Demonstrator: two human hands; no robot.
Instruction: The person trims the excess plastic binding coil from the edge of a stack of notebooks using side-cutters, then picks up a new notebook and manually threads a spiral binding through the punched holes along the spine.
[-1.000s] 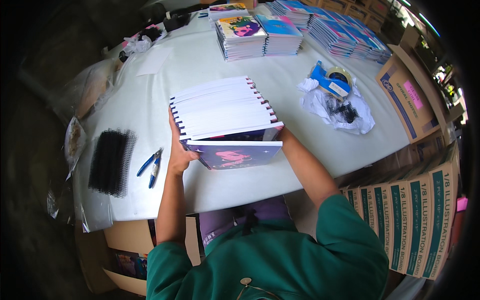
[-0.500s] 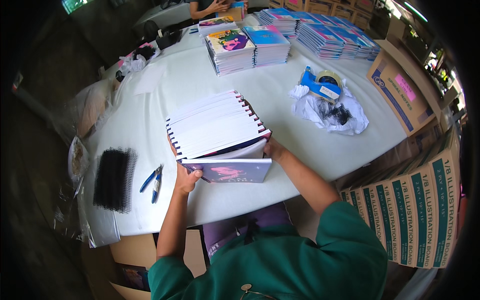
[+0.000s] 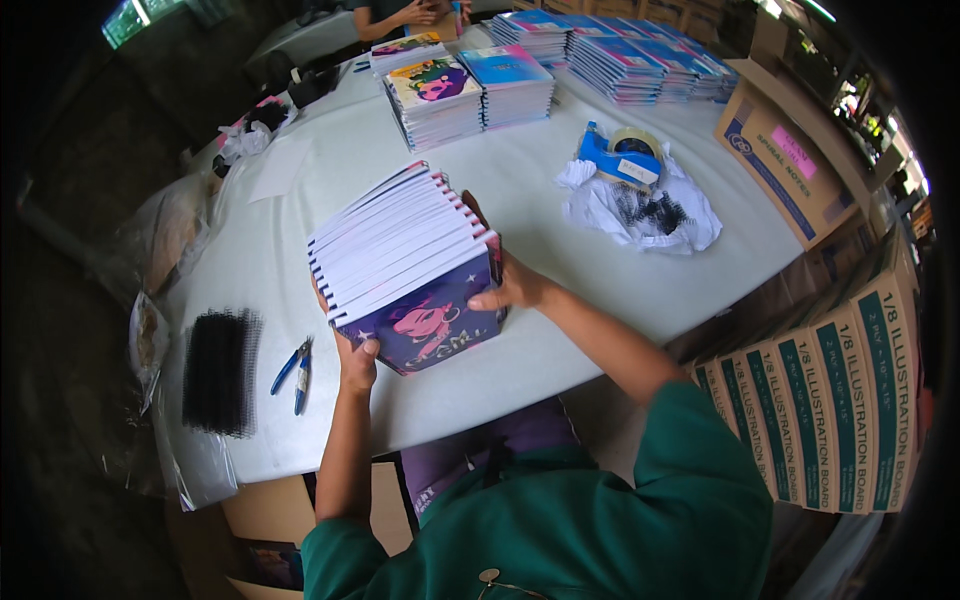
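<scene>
Between my two hands stands a thick row of spiral notebooks (image 3: 400, 240), page edges up, the nearest one showing a dark purple cover with a pink figure. My left hand (image 3: 354, 358) grips the row at its near left corner, thumb on the front cover. On the other side my right hand (image 3: 508, 285) clasps the row's right end, its thumb also on the cover and its other fingers hidden behind. To the left lie blue-handled pliers (image 3: 293, 375) and a bundle of black spiral coils (image 3: 220, 371).
Notebook stacks (image 3: 433, 105) stand at the far side, near another person's hands (image 3: 418, 14). A blue tape dispenser (image 3: 617, 160) sits by crumpled white paper (image 3: 645, 220) with coil scraps. Cartons (image 3: 775, 165) flank the table (image 3: 480, 375) on the right.
The front notebook, tilted outward before, is now upright against the others. My right hand has come round onto its cover. The view has shifted slightly.
</scene>
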